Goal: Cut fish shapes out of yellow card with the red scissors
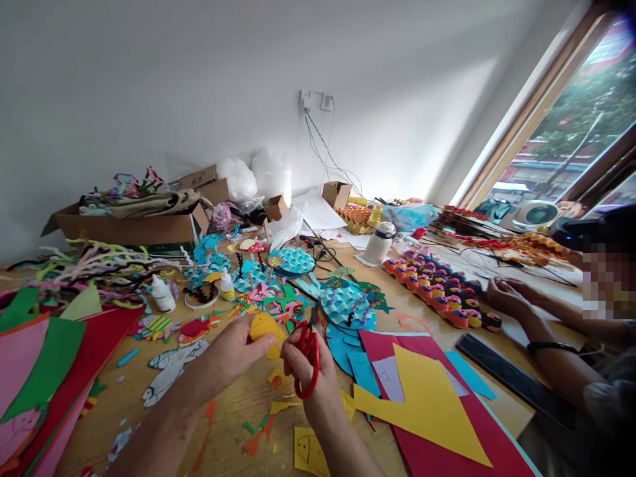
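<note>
Between the fingers and thumb of my left hand [236,354] is a yellow paper fish cutout [268,332]. My right hand [318,374] grips a pair of red-handled scissors [309,371], blades pointing up and away, just right of the cutout. Below my hands lie yellow paper scraps [284,405] and a yellow piece with a drawn fish [311,450]. To the right, a large yellow sheet [432,404] rests on dark red paper [382,344]. Beyond my hands stand blue woven paper pieces [345,303] with twisted pipe cleaners.
White glue bottles [163,295] and fish cutouts [171,371] lie left, near stacked coloured sheets [50,358]. A cardboard box [129,228] and pipe cleaners [89,265] fill the back left. On the right, a co-worker's hands [511,298] are beside a painted egg tray [437,288]. A white bottle [379,245] stands behind.
</note>
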{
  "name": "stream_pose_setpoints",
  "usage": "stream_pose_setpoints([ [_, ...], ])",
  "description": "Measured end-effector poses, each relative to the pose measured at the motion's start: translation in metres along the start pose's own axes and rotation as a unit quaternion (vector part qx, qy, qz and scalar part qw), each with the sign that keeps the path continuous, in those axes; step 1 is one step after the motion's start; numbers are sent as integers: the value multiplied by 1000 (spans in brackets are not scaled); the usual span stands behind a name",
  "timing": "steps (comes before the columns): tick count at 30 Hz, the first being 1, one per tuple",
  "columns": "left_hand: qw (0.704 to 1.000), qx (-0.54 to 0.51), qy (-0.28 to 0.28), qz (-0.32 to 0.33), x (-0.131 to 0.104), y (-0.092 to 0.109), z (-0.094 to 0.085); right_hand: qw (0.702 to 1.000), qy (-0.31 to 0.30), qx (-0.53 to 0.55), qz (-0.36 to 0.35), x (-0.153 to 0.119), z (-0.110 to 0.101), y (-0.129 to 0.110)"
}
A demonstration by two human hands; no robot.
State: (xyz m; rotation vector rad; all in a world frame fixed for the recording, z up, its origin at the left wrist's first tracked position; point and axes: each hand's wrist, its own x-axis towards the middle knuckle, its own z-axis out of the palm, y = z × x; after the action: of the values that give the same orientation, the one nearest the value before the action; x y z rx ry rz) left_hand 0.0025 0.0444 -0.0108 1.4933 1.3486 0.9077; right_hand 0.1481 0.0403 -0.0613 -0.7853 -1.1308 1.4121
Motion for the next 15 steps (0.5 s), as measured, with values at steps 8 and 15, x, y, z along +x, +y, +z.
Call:
stream_pose_setpoints([
  [8, 982, -181, 61, -5, -11, 11, -16, 983, -130, -114, 61, -7, 12, -4],
  [15, 980, -194, 50, -15, -8, 11, -11, 979, -137, -126, 85, -10, 13, -7],
])
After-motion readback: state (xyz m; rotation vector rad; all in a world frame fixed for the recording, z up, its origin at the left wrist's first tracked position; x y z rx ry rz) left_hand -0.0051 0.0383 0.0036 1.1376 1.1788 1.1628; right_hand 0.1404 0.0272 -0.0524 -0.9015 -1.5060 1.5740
